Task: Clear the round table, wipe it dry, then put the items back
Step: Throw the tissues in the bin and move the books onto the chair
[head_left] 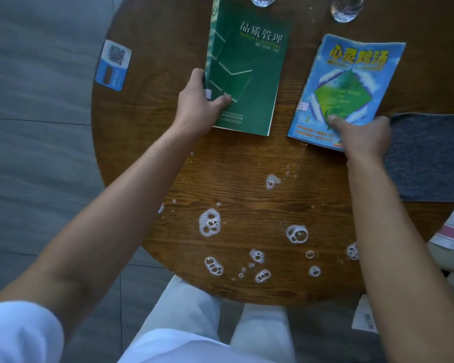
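One round wooden bench [147, 142] fills most of the view, its far edge cut off at the top. On its right side lies one grey cloth [427, 155], flat, running out of the picture at the right. Two books lie face up in the far half: a green book [252, 64], its top corner cropped, and a blue book [351, 82] just right of it, the two apart. Two clear glasses stand beyond them, one [263, 0] above the green book and one [346, 9] above the blue, both cut off by the top edge. The left hand [197, 103] grips the green book's spine edge, thumb on the cover, fingers curled under. The right hand [364, 134] pinches the blue book's near corner, thumb on top, touching the cloth's edge. About a dozen foam blobs [210, 222] dot the near half, some hidden behind the right forearm. One blurred QR-code card [113, 65] overhangs the left rim.
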A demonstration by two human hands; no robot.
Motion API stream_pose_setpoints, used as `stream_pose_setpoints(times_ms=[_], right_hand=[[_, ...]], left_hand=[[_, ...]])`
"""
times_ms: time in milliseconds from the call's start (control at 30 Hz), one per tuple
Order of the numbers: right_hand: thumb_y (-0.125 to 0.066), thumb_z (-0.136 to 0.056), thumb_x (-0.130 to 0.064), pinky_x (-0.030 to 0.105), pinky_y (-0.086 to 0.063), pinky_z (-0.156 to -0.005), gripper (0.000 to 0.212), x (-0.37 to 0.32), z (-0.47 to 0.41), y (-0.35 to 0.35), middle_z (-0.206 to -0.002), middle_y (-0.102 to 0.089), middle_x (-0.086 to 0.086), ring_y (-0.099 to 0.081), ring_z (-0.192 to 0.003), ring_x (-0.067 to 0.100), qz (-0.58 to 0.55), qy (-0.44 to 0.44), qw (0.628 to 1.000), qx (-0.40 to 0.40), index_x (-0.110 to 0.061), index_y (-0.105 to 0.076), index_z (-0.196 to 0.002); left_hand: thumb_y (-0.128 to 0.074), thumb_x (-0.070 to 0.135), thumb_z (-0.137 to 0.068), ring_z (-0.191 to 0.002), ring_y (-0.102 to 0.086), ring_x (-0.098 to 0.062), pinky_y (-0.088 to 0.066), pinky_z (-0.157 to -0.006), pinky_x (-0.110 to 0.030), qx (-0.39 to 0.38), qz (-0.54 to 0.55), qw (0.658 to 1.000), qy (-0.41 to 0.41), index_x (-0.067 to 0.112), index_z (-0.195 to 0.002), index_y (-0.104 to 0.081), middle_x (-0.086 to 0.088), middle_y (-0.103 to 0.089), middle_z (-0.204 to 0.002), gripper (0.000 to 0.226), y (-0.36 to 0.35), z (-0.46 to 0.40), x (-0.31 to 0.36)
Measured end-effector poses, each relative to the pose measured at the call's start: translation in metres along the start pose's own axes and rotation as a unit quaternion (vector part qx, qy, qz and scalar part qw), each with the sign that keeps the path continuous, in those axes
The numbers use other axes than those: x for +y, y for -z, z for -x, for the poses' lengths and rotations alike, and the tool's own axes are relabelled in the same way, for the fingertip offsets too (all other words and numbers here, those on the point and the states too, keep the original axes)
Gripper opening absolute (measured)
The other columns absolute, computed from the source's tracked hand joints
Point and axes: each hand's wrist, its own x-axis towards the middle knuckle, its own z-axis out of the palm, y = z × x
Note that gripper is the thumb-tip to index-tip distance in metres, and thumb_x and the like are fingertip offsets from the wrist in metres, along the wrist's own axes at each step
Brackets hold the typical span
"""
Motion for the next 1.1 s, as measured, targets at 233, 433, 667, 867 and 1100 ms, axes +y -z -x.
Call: stream_pose_setpoints(times_ms=[233,433,667,867,1100], right_hand=[[-0.08,-0.082,-0.024,0.049,-0.063,-0.086,0.028,0.008,-0.002,-0.001,-0.109,-0.076,-0.002,-0.076,-0.097,0.019,-0.133,0.022,0.983,-0.125,-0.022,-0.068,-0.107],[-0.065,-0.084,-0.024,0.038,-0.06,-0.092,0.039,0.0,0.018,0.0,-0.113,-0.072,-0.006,-0.071,-0.101,0.014,-0.161,0.083,0.982,-0.042,-0.025,-0.06,-0.122],[-0.061,-0.093,-0.003,0.021,-0.055,-0.083,0.044,0.005,0.049,0.043,-0.114,-0.072,-0.004,-0.07,-0.094,-0.001,-0.28,0.144,0.945,-0.092,-0.012,-0.058,-0.136],[-0.06,-0.095,-0.002,0.035,-0.059,-0.09,0.049,0.036,0.116,0.131,-0.124,-0.069,0.009,-0.066,-0.11,0.025,-0.392,0.154,0.895,-0.144,-0.003,-0.05,-0.144],[-0.044,-0.1,0.001,0.043,-0.055,-0.101,0.051,0.082,0.233,0.273,-0.131,-0.068,0.005,-0.067,-0.119,0.022,-0.526,0.184,0.791,-0.252,-0.014,-0.046,-0.15]], left_hand=[[-0.073,0.017,-0.094,-0.095,-0.074,-0.01,-0.063,-0.084,-0.034,-0.036,0.125,0.99,0.047,0.017,-0.124,-0.05,0.002,-0.071,-0.113,0.037,-0.001,-0.002,-0.001],[-0.072,0.01,-0.094,-0.099,-0.077,-0.022,-0.063,-0.087,-0.042,-0.083,0.263,0.956,0.103,0.017,-0.142,-0.049,-0.008,-0.073,-0.12,0.054,0.008,0.007,-0.004],[-0.07,0.01,-0.094,-0.107,-0.074,-0.03,-0.06,-0.082,-0.038,-0.14,0.335,0.929,0.078,0.016,-0.142,-0.051,-0.012,-0.073,-0.123,0.052,0.018,0.056,-0.005],[-0.068,0.013,-0.092,-0.108,-0.071,-0.027,-0.058,-0.094,-0.042,-0.171,0.43,0.885,0.048,0.019,-0.132,-0.056,-0.009,-0.073,-0.121,0.041,0.02,0.133,0.005],[-0.095,0.031,-0.062,-0.112,-0.07,-0.031,-0.06,-0.092,-0.046,-0.214,0.516,0.829,0.016,0.011,-0.135,-0.06,-0.018,-0.069,-0.13,0.083,0.034,0.289,0.038]])
